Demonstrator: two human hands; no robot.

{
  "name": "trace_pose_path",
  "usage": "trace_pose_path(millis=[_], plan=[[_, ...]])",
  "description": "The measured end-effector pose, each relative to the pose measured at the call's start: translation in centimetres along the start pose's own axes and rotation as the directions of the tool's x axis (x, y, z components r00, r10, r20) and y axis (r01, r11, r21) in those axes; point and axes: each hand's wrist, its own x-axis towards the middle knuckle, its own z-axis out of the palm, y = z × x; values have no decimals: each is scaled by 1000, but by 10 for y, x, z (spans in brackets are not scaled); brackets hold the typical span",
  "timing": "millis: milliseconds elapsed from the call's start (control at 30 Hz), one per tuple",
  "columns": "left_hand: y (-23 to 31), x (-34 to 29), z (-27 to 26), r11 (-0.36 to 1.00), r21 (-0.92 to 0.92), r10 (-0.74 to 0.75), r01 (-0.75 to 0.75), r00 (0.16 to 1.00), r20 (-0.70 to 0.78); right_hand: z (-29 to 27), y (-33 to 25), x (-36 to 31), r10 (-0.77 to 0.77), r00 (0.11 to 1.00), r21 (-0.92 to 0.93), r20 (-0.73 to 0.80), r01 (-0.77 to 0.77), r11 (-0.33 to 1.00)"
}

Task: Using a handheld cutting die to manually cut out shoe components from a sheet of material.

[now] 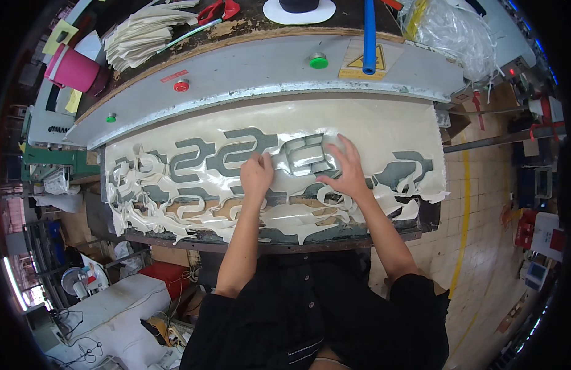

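Note:
A metal cutting die [288, 161] with thin upright walls lies on a cream sheet of material [372, 123] at the middle of the work surface. My right hand [349, 171] is at the die's right side, thumb and fingers spread apart, seemingly touching its edge. Just left of the die, my left hand [256, 176] is closed, fingers curled down at the sheet beside a fork-shaped cut-out [236, 157]. What the left fingers pinch, if anything, is hidden. Dark green surface shows through several cut-outs. Curled strips of cut scrap [156, 216] lie along the near edge.
A grey machine beam [248, 77] with a red button [182, 85] and green buttons [319, 61] spans behind the sheet. On top rest a stack of cream pieces [143, 38], red-handled scissors [219, 11] and a pink container [73, 66]. A blue bar [369, 37] hangs down there.

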Motion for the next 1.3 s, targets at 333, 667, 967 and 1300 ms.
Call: trace_pose_path(millis=[333, 667, 967, 1300], plan=[[-19, -42, 19, 928, -218, 293, -303, 953, -78, 41, 21, -16, 54, 996, 51, 72, -58, 997], [-40, -36, 32, 892, -184, 386, -412, 908, -162, 50, 26, -12, 41, 997, -19, 60, -40, 999], [-45, -40, 31, 887, -167, 392, -430, 894, -219, 48, 25, -11, -32, 990, -54, 137, 40, 998], [-45, -38, 32, 896, -192, 358, -400, 907, -221, 46, 20, -8, -17, 977, -111, 210, 41, 993]])
